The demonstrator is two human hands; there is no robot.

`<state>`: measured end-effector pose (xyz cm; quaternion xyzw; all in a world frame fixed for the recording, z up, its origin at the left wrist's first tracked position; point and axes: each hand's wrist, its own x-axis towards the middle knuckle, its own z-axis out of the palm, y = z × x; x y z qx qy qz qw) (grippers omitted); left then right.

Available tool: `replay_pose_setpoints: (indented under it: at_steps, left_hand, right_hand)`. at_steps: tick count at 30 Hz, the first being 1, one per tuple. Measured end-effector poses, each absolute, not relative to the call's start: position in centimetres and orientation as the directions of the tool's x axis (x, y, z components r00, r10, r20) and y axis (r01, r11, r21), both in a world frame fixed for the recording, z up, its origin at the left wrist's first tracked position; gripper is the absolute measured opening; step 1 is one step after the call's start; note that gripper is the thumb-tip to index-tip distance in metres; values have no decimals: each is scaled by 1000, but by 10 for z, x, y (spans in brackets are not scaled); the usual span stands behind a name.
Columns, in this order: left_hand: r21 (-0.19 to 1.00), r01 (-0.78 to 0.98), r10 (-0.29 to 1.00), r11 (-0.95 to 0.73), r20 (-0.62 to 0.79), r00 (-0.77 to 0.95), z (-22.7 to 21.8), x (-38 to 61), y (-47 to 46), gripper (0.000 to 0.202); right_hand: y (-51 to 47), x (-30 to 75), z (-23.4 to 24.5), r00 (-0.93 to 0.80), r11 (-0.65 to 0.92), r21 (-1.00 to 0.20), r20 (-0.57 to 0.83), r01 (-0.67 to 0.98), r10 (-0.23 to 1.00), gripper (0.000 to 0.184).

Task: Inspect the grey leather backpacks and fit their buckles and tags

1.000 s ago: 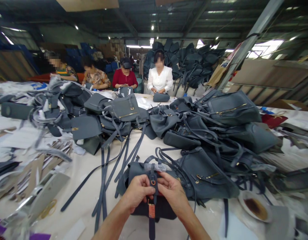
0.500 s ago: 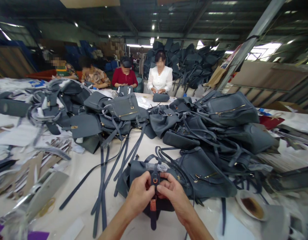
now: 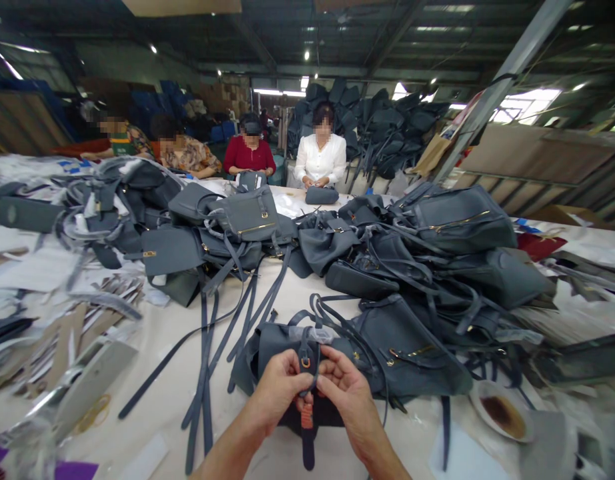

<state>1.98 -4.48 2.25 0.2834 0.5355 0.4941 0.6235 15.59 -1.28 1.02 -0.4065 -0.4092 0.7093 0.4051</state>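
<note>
My left hand [image 3: 278, 391] and my right hand [image 3: 343, 388] are both closed, pinching a narrow grey-blue strap [image 3: 307, 443] with a gold ring near its top. An orange tag [image 3: 306, 416] hangs on the strap between my hands. The strap belongs to a grey-blue bag [image 3: 274, 343] lying on the table right in front of me. A clear plastic wrap [image 3: 313, 333] sits on the bag just beyond my fingers.
A heap of grey-blue bags [image 3: 437, 260] with tangled straps fills the table ahead and to the right. Loose straps [image 3: 207, 353] trail left. Cardboard pieces and plastic [image 3: 77, 373] lie at left. A stained dish [image 3: 500, 413] sits at right. Several people [image 3: 321, 157] sit across the table.
The strap has been drawn upward through my fingers, so less hangs below. My hands have shifted slightly closer together; the view drifted a little.
</note>
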Motion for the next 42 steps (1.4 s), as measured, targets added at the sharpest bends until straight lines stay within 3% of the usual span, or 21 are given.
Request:
replay_pose_setpoints:
  at_steps: [5, 8, 12, 15, 19, 25, 30, 33, 38, 42]
  left_hand:
    - [887, -337, 924, 316, -368, -101, 23, 28, -48, 19]
    - [930, -308, 940, 201, -272, -207, 22, 34, -54, 23]
    - [982, 187, 954, 30, 28, -300, 19, 35, -62, 14]
    - [846, 521, 958, -115, 234, -168, 16, 29, -64, 17]
    - [582, 756, 925, -298, 373, 77, 19, 22, -61, 25]
    - [344, 913, 915, -221, 397, 72, 29, 23, -50, 20]
    - [166, 947, 909, -276, 365, 201, 22, 24, -44, 23]
    - [210, 938, 904, -275, 389, 178, 26, 21, -38, 21]
    - [447, 890, 932, -88, 352, -84, 42, 16, -22, 21]
    - [618, 786, 959, 20, 209, -189, 45, 14, -23, 17]
  right_hand:
    - [-9, 157, 12, -385, -326, -936, -254, -133, 887, 49]
    - [-6, 156, 14, -365, -311, -940, -243, -141, 899, 44]
    - [-3, 153, 16, -349, -320, -936, -253, -149, 902, 41]
    - [-3, 155, 18, -354, -346, -923, -272, -167, 895, 42]
    - [-3, 161, 19, -435, -415, -889, -302, -192, 849, 45]
    - [-8, 154, 4, -329, -162, -986, -163, 29, 930, 49]
    - [-10, 152, -3, -267, -1, -983, -50, 182, 962, 50]
    - [-15, 151, -6, -269, 1, -991, -36, 136, 963, 55]
    - [-31, 150, -23, -337, -162, -986, -138, -44, 931, 70]
    - [-36, 163, -29, -394, -334, -926, -245, -174, 886, 51]
